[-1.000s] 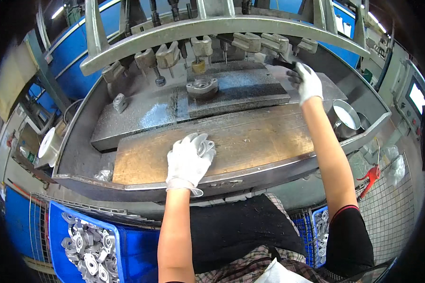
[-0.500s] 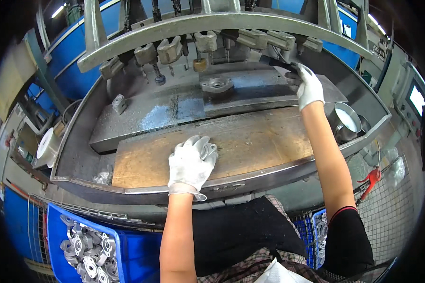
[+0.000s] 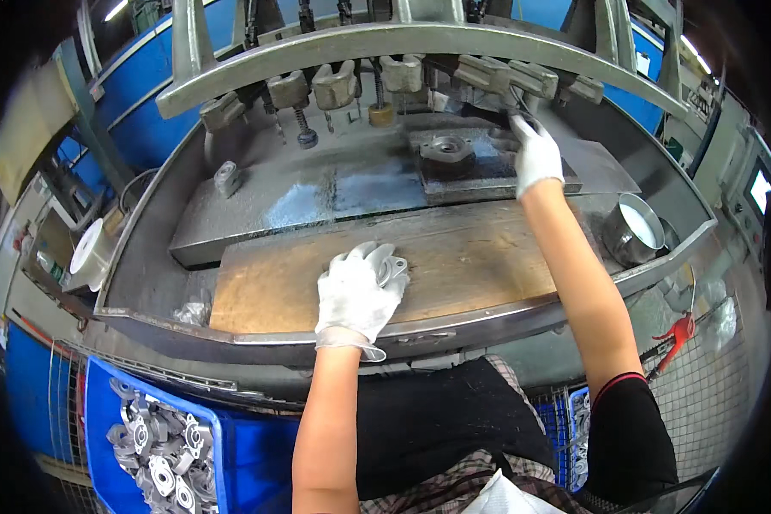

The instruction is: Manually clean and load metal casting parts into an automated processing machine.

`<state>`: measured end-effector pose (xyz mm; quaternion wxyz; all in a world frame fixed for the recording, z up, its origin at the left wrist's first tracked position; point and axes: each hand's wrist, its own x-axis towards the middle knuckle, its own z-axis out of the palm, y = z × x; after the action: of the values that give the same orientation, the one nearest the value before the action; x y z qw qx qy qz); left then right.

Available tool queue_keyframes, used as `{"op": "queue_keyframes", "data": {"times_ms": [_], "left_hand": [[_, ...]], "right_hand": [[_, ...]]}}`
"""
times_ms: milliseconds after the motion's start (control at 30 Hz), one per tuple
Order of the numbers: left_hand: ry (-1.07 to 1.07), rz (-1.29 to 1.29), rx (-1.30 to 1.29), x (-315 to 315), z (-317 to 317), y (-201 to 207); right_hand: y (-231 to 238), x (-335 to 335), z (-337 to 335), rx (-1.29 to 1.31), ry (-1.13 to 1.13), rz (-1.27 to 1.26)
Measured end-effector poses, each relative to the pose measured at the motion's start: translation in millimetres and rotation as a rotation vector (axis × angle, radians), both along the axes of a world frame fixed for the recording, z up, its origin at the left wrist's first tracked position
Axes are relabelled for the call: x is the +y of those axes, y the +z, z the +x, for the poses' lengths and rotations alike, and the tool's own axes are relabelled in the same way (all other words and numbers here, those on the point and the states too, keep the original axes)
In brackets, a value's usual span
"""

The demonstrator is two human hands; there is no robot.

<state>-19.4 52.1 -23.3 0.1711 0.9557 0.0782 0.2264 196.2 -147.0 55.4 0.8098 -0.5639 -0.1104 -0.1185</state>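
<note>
My left hand (image 3: pixel 358 295), in a white glove, rests on the wooden board with its fingers curled round a small grey flanged metal part (image 3: pixel 395 271). The part pokes out beside the thumb, its bolt hole showing. At the far right my gloved right hand (image 3: pixel 538 156) reaches under the machine's crossbar, fingers closed about the end of a dark handle (image 3: pixel 481 111); the grip is partly hidden. Left of that hand, a similar flanged metal part (image 3: pixel 447 149) sits on a dark fixture plate (image 3: pixel 497 183) on the steel bed.
Drill bits and grey clamp heads (image 3: pixel 334 86) hang over the bed. One loose metal part (image 3: pixel 227 178) stands at left. A metal mug (image 3: pixel 632 230) with whitish contents stands in the tray's right corner. A blue bin (image 3: pixel 223 454) of castings is lower left; a red air gun (image 3: pixel 678 336) hangs right.
The fixture plate with its flanged part has shifted right along the bed. My right hand has moved left and slightly nearer to it. My left hand keeps its hold on the board.
</note>
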Motion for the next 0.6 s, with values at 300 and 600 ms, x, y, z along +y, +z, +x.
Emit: {"op": "queue_keyframes", "data": {"times_ms": [300, 600], "left_hand": [[-0.019, -0.002, -0.021, -2.4, 0.4, 5.2], [-0.010, -0.003, -0.023, -2.1, -0.4, 1.3]], "right_hand": [[-9.9, 36.4, -26.1, -0.149, -0.125, -0.143], [-29.9, 37.1, -32.5, 0.071, 0.068, -0.092]]}}
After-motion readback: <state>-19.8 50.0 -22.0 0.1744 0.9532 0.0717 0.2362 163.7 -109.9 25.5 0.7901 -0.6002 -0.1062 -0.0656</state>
